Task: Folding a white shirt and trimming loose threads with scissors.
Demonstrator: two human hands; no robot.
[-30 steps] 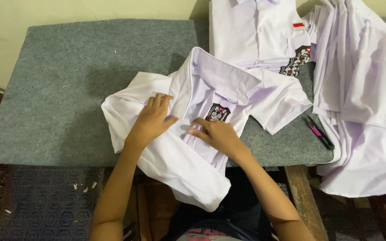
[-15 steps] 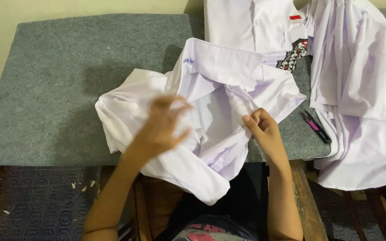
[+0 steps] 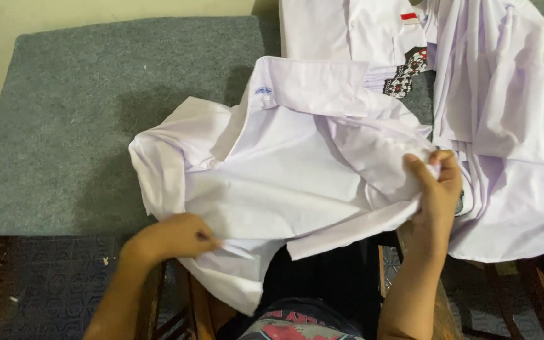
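Note:
A white short-sleeved shirt (image 3: 284, 164) lies spread over the near edge of a grey felt-covered table (image 3: 96, 113), collar toward the far side, inside facing up. My left hand (image 3: 174, 236) pinches the shirt's lower left hem at the table's front edge. My right hand (image 3: 436, 182) grips a bunched fold of the same shirt on its right side. Part of the shirt hangs over the edge toward my lap.
A folded white shirt with a red flag patch and a dark badge (image 3: 354, 38) lies at the back. A heap of white shirts (image 3: 511, 113) drapes over the table's right end. Wooden table legs and patterned floor (image 3: 45, 283) show below.
The shirt has been turned over and opened out; its badge is no longer visible. My left hand moved down to the hem, my right hand out to the right side.

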